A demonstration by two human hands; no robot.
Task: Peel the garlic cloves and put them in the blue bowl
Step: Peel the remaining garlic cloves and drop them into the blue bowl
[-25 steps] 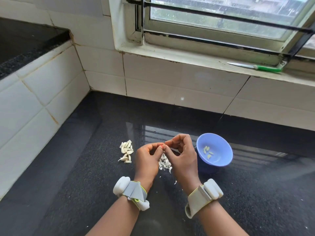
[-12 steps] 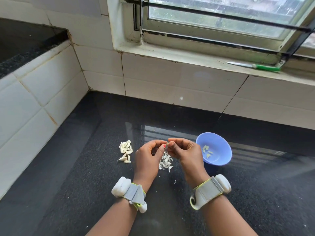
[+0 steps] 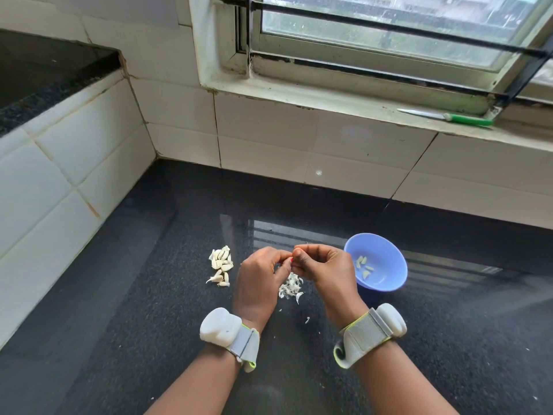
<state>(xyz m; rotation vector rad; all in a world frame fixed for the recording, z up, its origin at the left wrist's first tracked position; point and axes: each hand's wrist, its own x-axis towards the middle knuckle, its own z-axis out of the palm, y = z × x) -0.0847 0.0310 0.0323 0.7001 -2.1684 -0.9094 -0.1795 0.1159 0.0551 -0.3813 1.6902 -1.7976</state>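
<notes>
**Peeling garlic, bowl waiting to the right**

Pinching something small between meeting fingertips, the left hand (image 3: pixel 258 280) and right hand (image 3: pixel 324 271) work above a heap of peels (image 3: pixel 291 287); the clove itself is hidden. The blue bowl (image 3: pixel 386 283), holding a few peeled cloves (image 3: pixel 364 266), sits just beyond the right hand, the nearer one. Unpeeled cloves (image 3: pixel 220 265) lie just left of the left hand.

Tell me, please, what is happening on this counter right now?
A person is peeling garlic. The left hand and right hand meet fingertip to fingertip, pinching something too small to see. Unpeeled cloves lie to the left, loose skins beneath the hands, and a few peeled cloves sit in the blue bowl.
</notes>
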